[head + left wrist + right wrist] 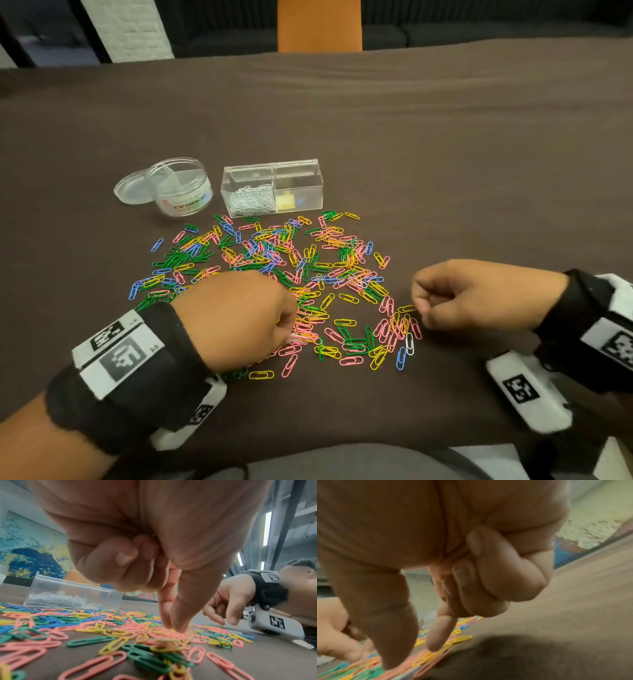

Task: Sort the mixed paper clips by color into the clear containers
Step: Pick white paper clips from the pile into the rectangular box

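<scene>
A spread of pink, yellow, green and blue paper clips [274, 267] lies on the brown cloth. My left hand [291, 337] reaches down into its near part. Thumb and index finger [164, 609] pinch at the pink clips, and thin white clips [152, 563] are tucked under the curled fingers. My right hand [423, 315] hovers at the pile's right edge. Its thumb and index finger [436, 639] point down, apart, onto yellow clips [429, 657], and the other fingers are curled; what they hold is hidden. A white clip [409, 343] lies below it. The clear two-part box [308, 190] holds white clips [251, 202] on its left side.
A round clear jar [181, 192] labelled as a stationery set stands left of the box, with its lid [132, 186] leaning against it. Something yellow [286, 202] sits in the box's right compartment. An orange chair back [318, 24] stands beyond the far table edge.
</scene>
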The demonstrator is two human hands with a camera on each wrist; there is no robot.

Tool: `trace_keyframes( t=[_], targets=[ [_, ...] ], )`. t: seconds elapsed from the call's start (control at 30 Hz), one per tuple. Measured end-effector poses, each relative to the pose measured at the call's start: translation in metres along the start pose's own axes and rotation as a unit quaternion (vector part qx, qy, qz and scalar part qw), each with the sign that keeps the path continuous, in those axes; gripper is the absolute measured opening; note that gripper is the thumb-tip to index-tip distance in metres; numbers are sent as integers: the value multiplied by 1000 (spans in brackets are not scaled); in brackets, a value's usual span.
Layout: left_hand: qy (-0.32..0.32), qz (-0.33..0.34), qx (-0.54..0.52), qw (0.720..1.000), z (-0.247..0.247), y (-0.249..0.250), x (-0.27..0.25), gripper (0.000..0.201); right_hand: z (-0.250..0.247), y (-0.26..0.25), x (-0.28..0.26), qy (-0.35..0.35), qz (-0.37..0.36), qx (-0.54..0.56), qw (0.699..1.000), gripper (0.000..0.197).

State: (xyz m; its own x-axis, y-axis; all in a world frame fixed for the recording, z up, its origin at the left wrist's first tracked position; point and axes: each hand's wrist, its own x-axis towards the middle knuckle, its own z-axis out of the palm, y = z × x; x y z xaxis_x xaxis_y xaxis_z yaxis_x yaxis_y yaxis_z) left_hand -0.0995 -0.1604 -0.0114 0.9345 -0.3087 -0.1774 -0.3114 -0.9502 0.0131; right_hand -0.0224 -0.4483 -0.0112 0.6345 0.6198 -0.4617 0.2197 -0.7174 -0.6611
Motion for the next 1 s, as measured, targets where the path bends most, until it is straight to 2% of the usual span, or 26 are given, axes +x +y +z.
trace_keyframes(
  t=[0.07, 0.1, 0.2, 0.3, 0.37, 0.47, 0.57, 0.67, 0.73, 0.8, 0.9, 0.97, 1.0],
  targets=[
    [19, 4, -8, 1000, -1, 0, -2, 17, 6, -5, -2, 26, 17, -150, 988, 9],
    [28, 6, -18, 999, -1, -2, -4, 15, 8, -8, -4, 32, 16, -181, 983, 10],
    [16, -7, -83, 996, -4, -11, -5, 12, 17, -14, -5, 27, 6, -210, 977, 17],
    [-44, -42, -176, 982, -4, -20, -5, 16, 23, -16, -2, 20, 6, -262, 965, 21],
    [-68, -42, -200, 976, -2, -24, -4, 16, 24, -14, -2, 21, 4, -270, 963, 19],
    [-70, -36, -235, 969, -2, -24, -4, 18, 27, -11, -2, 31, -9, -287, 957, 15],
    [-47, -40, -345, 937, -4, -22, -2, 24, 29, -10, -3, 35, -22, -310, 950, 14],
    [-11, -41, -381, 924, -3, -25, 1, 38, 22, -9, -3, 48, -58, -208, 975, 12],
    [-10, -38, -377, 925, 1, -28, 1, 45, 12, -9, 0, 50, -74, -70, 994, 22],
    [-17, -51, -403, 914, 4, -30, 1, 43, 3, -10, 3, 32, -55, 82, 995, 23],
    [-21, -85, -504, 859, 5, -35, 3, 40, -5, -13, 11, 43, -47, 214, 975, 15],
    [-19, -99, -574, 812, 5, -37, 5, 37, -8, -14, 21, 61, -41, 211, 975, 17],
    [-14, -105, -601, 792, 5, -38, 5, 35, -9, -14, 27, 70, -32, 171, 982, 17]
  ],
)
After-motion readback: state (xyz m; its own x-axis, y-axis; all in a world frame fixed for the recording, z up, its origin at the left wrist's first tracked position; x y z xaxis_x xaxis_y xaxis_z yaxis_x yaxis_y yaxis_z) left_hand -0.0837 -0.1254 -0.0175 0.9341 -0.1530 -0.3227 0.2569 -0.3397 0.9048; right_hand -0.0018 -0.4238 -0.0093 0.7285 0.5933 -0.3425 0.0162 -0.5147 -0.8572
